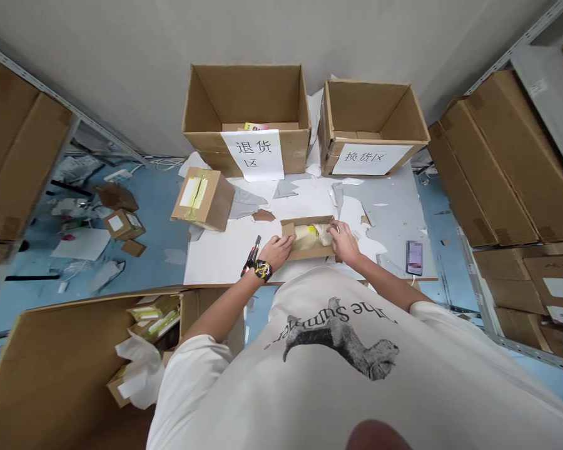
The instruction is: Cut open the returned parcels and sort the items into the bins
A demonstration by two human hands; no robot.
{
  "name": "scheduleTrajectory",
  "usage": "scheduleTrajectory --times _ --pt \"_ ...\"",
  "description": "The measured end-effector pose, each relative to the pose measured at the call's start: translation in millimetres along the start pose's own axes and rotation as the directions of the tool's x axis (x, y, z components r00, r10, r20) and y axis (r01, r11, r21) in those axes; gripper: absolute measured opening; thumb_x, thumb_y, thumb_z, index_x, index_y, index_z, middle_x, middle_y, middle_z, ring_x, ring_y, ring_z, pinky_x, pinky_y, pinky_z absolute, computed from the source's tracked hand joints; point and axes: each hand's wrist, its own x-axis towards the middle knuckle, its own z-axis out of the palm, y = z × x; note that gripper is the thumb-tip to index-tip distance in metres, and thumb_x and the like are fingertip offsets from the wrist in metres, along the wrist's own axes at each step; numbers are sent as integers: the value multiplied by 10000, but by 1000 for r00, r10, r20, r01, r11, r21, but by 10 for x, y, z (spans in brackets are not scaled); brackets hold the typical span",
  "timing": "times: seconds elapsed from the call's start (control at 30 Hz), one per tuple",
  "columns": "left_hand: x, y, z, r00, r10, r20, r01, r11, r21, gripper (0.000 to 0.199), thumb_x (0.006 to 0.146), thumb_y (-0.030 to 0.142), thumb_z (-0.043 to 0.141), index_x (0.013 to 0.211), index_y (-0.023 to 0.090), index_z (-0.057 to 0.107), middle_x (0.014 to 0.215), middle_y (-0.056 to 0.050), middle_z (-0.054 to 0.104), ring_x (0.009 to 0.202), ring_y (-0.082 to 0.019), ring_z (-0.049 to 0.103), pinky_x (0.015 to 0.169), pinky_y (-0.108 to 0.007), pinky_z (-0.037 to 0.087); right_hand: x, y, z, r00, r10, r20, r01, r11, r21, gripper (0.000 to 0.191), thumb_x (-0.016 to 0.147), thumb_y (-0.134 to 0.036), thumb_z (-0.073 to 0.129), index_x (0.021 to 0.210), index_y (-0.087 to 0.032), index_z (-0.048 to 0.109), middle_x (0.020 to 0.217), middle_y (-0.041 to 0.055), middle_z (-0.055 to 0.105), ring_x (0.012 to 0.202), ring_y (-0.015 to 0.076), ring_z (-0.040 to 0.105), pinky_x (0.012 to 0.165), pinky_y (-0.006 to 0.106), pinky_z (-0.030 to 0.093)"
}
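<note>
Near the surface (401,212) front edge, left hand (276,251) grips open box (311,253) — right hand (346,242) opposite, hold unclear — some open room rightward

Open carton (310,253): cardboard, matt. Large boxes (206,143): cardboard, matt, smooth-faced. Attached signs (263,170): paper, matt. Parcel (221,203): cardboard, banded with glossy tape (197,194). Table (207,257): torn, paper-like covering, ragged-edged. Shirt (319,397): cloth, matt. Wall (136,69): matt, smooth.
</note>
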Motion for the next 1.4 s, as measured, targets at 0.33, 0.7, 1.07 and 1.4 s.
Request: scheduleTrajectory --times 0.33,0.7,1.07,1.4 --pt "91 0 -148 913 -405 39 392 902 180 450 1098 306 632 1496 98 662 1267 -252 787 1302 -414 670 1107 -516 543 222 -47 -201 921 -62 384 89 995 -54 334 1090 -89 526 1306 -116 779 1328 215 735 1369 359 580 1157 446 516" --pt "849 -104 40 906 -419 69 407 903 138 430 981 24 585 1402 32 672 1304 -284 740 1257 -366 715 1037 -445 557 534 -451 -140 879 136 457 -162 987 18 862 966 -13 701 1734 -199 355 1649 238 568 1357 356 695 1081 429 565" --pt "730 -107 252 951 -302 -68 309 936 168 424 1046 74 451 1279 138 799 1302 -260 746 1294 -376 609 1118 -526 419 518 -341 237 950 61 305 -40 996 -75 453 1020 -38 535 1433 -130 699 1549 241 579 1407 365 493 1156 465 490" --pt "656 -170 287 972 -205 -117 221 965 144 342 981 71 560 1137 187 842 1096 -185 829 1062 -313 738 1149 -525 373 501 -258 280 954 -3 299 26 997 -71 417 1034 -34 533 1417 -103 685 1274 218 787 1234 346 637 1126 426 439"
